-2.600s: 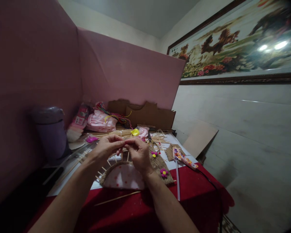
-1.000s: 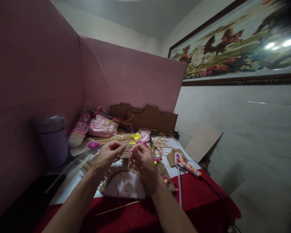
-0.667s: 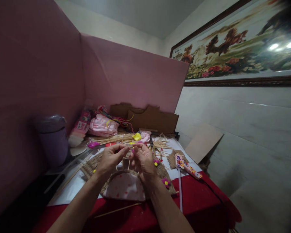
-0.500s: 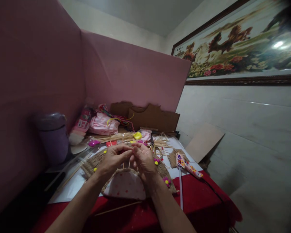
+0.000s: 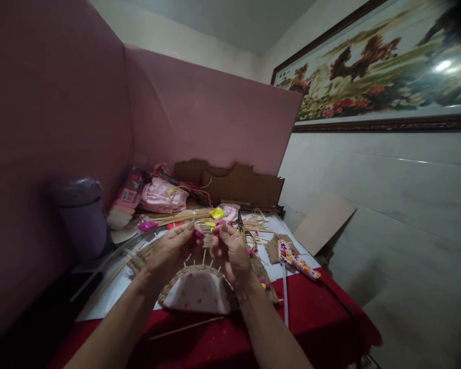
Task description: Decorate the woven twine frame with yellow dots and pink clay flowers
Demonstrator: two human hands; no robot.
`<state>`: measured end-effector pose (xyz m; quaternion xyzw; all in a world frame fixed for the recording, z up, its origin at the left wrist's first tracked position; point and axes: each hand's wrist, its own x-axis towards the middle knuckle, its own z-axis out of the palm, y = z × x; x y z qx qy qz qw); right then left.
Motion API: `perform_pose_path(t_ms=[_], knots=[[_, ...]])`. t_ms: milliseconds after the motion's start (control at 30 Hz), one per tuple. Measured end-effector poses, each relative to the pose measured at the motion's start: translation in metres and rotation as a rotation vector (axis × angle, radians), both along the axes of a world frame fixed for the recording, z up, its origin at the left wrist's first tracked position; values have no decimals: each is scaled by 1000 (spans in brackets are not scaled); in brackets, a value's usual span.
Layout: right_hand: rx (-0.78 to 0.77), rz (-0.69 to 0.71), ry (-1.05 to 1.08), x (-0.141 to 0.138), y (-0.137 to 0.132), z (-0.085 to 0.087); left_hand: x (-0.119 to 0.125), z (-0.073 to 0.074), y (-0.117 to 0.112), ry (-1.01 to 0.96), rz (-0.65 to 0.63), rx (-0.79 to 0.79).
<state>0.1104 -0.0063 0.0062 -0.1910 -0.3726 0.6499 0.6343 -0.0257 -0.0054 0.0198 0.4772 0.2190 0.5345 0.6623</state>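
My left hand [image 5: 173,247] and my right hand [image 5: 230,249] are raised side by side over a half-round woven piece [image 5: 197,287] with a white spotted fabric centre and thin sticks poking from its rim. Both hands have their fingers curled in a pinch. A small pink bit [image 5: 198,234] shows at my left fingertips, and a small pink and yellow bit [image 5: 216,230] at my right fingertips. Flat woven straw [image 5: 142,258] spreads under and around the half-round piece, with little pink and yellow flowers [image 5: 264,283] stuck on its right side.
A flower-patterned glue gun [image 5: 296,260] with a black cord lies to the right on the red cloth [image 5: 322,318]. Scissors [image 5: 241,225], loose sticks [image 5: 176,216], pink bags [image 5: 161,196], cardboard [image 5: 238,185] and a purple bin [image 5: 80,214] stand behind. Pink boards [image 5: 207,107] wall the back and left.
My hands have drawn slightly apart and lifted a little from the woven rim. Small pink bits now show at both sets of fingertips. The camera has shifted slightly.
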Motion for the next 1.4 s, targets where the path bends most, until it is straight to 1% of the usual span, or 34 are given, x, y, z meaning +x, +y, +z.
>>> perform_pose_path(t_ms=[200, 300, 400, 433, 500, 567, 600, 633, 733, 867, 1000, 1133, 1200, 1233, 1267, 1333, 1400], knots=[[51, 13, -81, -2, -1, 3, -5, -4, 11, 14, 62, 19], [49, 29, -129, -1, -6, 11, -6, -6, 14, 18, 128, -27], [53, 32, -241, 5, -16, 22, -5, -5, 13, 15, 170, -42], [49, 18, -267, 9, -19, 26, -5, -4, 12, 22, 177, -37], [31, -53, -258, 20, -25, 33, -2, -4, 11, 54, 195, -31], [21, -133, -226, 36, -29, 37, 0, -4, 10, 93, 213, -29], [24, -151, -224, 45, -30, 37, 1, -4, 10, 108, 216, -21], [24, -147, -251, 54, -30, 36, 3, -5, 10, 118, 216, -5], [27, -230, -320, 80, -28, 26, 7, -4, 9, 180, 216, 82], [-28, -283, -430, 102, -27, 8, 17, 4, 6, 358, 274, 162], [-4, -254, -478, 111, -29, 1, 30, 13, 5, 527, 295, 227], [34, -222, -523, 113, -34, 2, 43, 16, 5, 678, 245, 404], [38, -215, -538, 113, -36, 1, 50, 16, 3, 699, 229, 454], [38, -218, -545, 113, -37, 1, 54, 15, 2, 683, 215, 431], [38, -228, -547, 113, -38, 1, 58, 15, 1, 645, 190, 374], [42, -260, -546, 112, -41, 1, 65, 12, -1, 518, 90, 197], [54, -314, -547, 110, -43, 1, 71, 9, -4, 348, -29, 49]])
